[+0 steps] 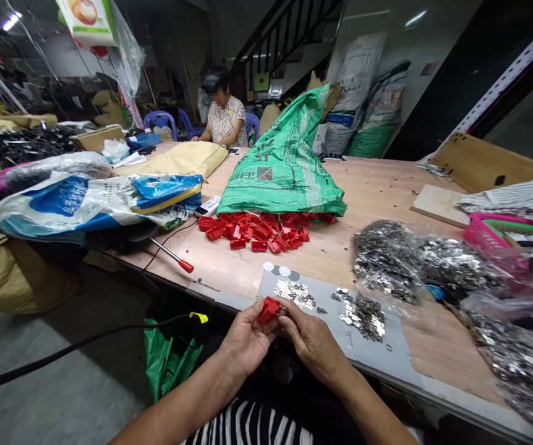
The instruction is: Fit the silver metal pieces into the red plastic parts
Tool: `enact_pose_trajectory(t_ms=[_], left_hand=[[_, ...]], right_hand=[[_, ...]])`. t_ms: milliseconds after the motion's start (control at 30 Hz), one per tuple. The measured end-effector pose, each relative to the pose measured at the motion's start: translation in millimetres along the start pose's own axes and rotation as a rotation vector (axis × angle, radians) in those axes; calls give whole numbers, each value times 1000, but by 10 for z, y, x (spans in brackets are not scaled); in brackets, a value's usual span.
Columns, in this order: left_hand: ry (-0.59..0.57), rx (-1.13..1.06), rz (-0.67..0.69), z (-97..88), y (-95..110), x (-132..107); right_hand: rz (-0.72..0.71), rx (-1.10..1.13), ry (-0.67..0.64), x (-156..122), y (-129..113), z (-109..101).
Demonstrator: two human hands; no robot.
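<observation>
Near the table's front edge, my left hand (247, 341) holds a small red plastic part (269, 309) between thumb and fingers. Close against its right side is my right hand (313, 339), with thumb and index finger pinched together; whatever they grip is hidden. Just beyond my hands, a grey mat (326, 321) bears a pile of flat shiny metal pieces (294, 293) and a second pile of small metal pieces (363, 315). More red plastic parts (260, 233) spill from the mouth of a green woven sack (285, 167).
Clear bags of metal pieces (384, 256) and a pink basket (484, 228) stand on the right. To the left lie a blue-and-white sack (81, 201) and a red-tipped metal lever (174, 256). Across the table sits another person (227, 117).
</observation>
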State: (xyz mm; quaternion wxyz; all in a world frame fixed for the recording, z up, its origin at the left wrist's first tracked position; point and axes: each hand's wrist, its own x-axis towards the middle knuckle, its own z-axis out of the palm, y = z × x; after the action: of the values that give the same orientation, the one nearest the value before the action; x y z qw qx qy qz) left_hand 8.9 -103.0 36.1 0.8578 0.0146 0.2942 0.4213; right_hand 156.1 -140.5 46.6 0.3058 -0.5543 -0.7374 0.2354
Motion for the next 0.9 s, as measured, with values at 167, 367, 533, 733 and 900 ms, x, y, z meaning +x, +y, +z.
enact_pose_trajectory(t_ms=[167, 367, 533, 733, 900], left_hand=[[-12, -28, 56, 23, -26, -21], [-70, 29, 81, -28, -60, -12], [2, 252, 355, -123, 181, 97], [201, 1061, 1024, -433, 521, 176], [296, 1706, 1446, -786, 698, 60]], right_hand=[[10, -27, 81, 30, 2, 49], [125, 153, 128, 77, -7, 103], [244, 196, 87, 53, 83, 48], [371, -101, 178, -81, 446, -179], [372, -428, 215, -173, 715, -294]])
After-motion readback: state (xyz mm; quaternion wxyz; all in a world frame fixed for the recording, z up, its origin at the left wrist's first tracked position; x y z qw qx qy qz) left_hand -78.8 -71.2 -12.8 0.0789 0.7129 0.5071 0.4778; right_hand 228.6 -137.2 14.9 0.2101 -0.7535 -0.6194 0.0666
